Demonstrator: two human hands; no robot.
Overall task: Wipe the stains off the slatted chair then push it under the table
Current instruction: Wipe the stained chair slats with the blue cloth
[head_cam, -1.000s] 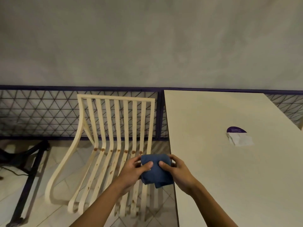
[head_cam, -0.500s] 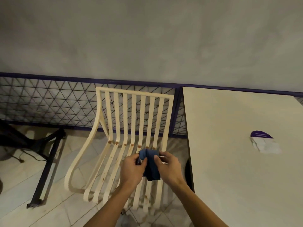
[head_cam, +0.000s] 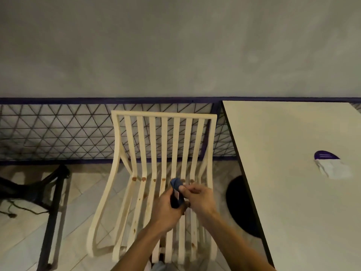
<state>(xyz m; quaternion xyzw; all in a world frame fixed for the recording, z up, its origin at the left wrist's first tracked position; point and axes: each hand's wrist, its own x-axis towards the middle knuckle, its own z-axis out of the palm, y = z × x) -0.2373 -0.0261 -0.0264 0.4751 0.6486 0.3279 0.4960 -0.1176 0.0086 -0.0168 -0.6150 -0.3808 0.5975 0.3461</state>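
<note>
**Both hands on cloth, over chair seat**

Left hand [head_cam: 166,210]: fingers curled round a bunched blue cloth [head_cam: 175,184], soft fabric folded small. Right hand [head_cam: 199,198]: thumb and forefinger pinch the cloth's upper edge, other fingers loosely bent. The cloth sits between the two sets of fingers, above the seat of the slatted chair [head_cam: 164,118].

Chair: pale cream, with smooth narrow slats curving from backrest into seat and a flat top rail. Round rust-brown stains [head_cam: 134,178] dot the slats at the bend, just beyond and left of the fingertips. Smaller spots run down the seat slats left of the left hand.

Table [head_cam: 293,212]: flat matte off-white top with a thin dark edge, right of the right-hand fingers. The chair stands beside it, not under it. A crumpled white paper with a purple card [head_cam: 332,167] lies on the top, well right of the fingers.

Beyond the fingertips: dark triangular-mesh railing [head_cam: 58,132], then a rough grey wall.
</note>
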